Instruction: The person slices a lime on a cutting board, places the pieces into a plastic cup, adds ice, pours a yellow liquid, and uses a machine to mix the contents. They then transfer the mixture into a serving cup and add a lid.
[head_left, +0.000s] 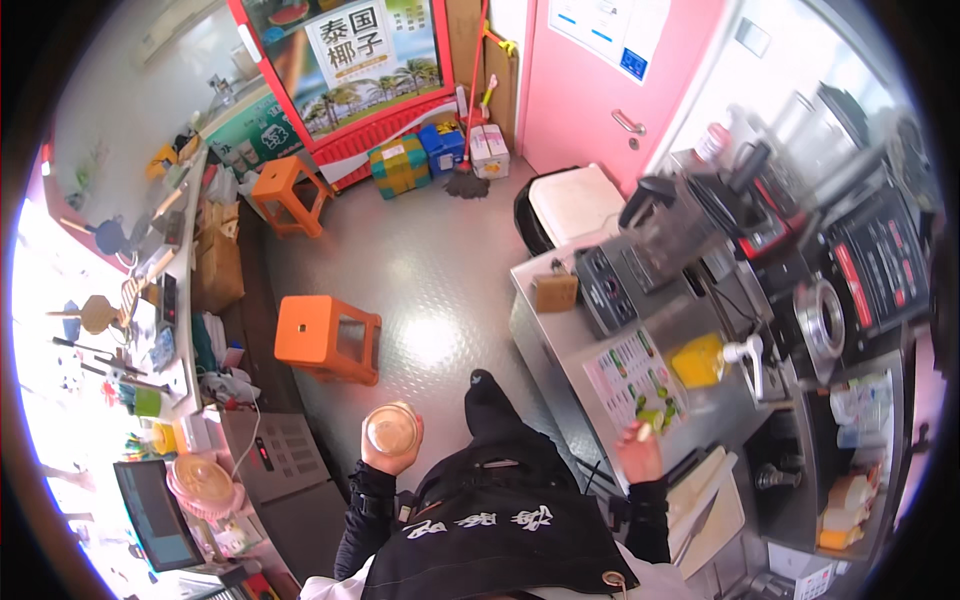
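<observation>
My left hand (394, 448) is wrapped around a clear cup (392, 429) of pale brown drink, seen from above over the floor. Its top looks closed by a transparent lid. Off to the right, my right hand (640, 453) is raised near the front edge of the steel counter (555, 337). A small pale item (644, 430) shows at its fingertips, too small to name. Just beyond those fingers lies a printed menu sheet (634, 379) with pictures of drinks and limes. A yellow cloth (699, 360) rests beside the sheet.
Orange plastic stools (304, 330) stand on the metal floor at left. A blender (664, 225) and other machines crowd the right counter, near a white-lidded bin (574, 202). Waffle irons (97, 313) and a monitor (157, 514) line the left counter. A mop (466, 184) leans near the pink door (600, 90).
</observation>
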